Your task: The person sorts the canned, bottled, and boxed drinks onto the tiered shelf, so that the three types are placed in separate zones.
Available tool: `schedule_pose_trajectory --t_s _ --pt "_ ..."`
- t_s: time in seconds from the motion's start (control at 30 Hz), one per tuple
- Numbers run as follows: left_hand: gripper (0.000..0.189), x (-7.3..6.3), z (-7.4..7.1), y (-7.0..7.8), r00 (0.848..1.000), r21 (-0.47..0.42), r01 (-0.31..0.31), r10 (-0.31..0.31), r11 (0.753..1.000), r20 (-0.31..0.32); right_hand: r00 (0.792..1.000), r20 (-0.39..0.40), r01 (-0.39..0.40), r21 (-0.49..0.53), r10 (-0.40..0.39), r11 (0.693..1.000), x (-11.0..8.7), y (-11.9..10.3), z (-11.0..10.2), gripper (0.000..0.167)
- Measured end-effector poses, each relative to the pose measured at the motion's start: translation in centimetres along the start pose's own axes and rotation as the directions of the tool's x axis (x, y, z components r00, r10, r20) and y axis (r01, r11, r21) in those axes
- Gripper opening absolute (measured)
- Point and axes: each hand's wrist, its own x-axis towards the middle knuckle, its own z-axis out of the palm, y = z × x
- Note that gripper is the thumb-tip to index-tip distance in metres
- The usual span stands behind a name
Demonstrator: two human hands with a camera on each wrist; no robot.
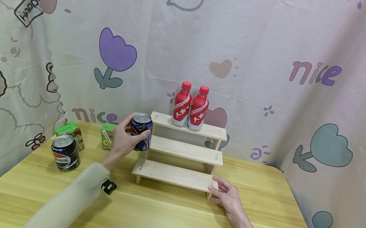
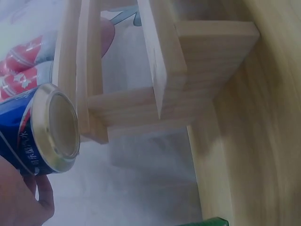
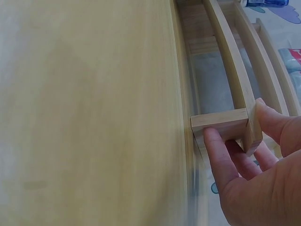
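While I look on from a distance, my left grip holds a dark blue can, with thumb and fingers around its side. The can is roughly upright in the air, just beside the left end of the wooden stand; whether it touches the wood, I cannot tell. My right grip pinches the right end of the lowest board, with the thumb on its upper face. Two red bottles stand close together on the top board. On the tabletop, at the left, are a second can and two green drink boxes.

For doing this step well, I think the can should stay level, and its bottom should pass above any board edge without knocking it. A firm but gentle squeeze is probably enough. The right grip should steady the stand without pulling, because the bottles could shake easily.
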Motion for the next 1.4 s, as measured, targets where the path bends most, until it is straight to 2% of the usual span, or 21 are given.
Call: schedule_pose_trajectory --t_s 0.37,0.53,0.9,1.07,1.4 --pt "0.07 0.1 1.7 0.4 0.999 0.016 -0.036 0.036 0.999 0.036 1.0 0.004 0.002 -0.001 -0.002 1.0 0.1 0.0 0.2 0.051" --pt "0.069 0.1 2.5 0.4 0.996 0.021 -0.061 0.06 0.998 0.072 1.0 0.012 -0.001 0.0 0.001 1.0 0.1 0.0 0.2 0.052" --pt "0.07 0.5 5.5 1.3 0.988 -0.044 -0.094 0.099 0.995 0.122 1.0 0.014 0.0 0.004 0.0 1.0 0.1 0.0 0.2 0.052" --pt "0.07 0.2 6.9 1.4 0.981 -0.045 -0.121 0.126 0.992 0.147 1.0 0.009 -0.004 0.006 0.004 1.0 0.0 0.0 0.1 0.052" --pt "0.072 -0.2 9.1 1.7 0.962 -0.114 -0.178 0.197 0.977 0.188 1.0 0.007 -0.008 0.006 0.008 1.0 -0.2 -0.2 0.0 0.052"
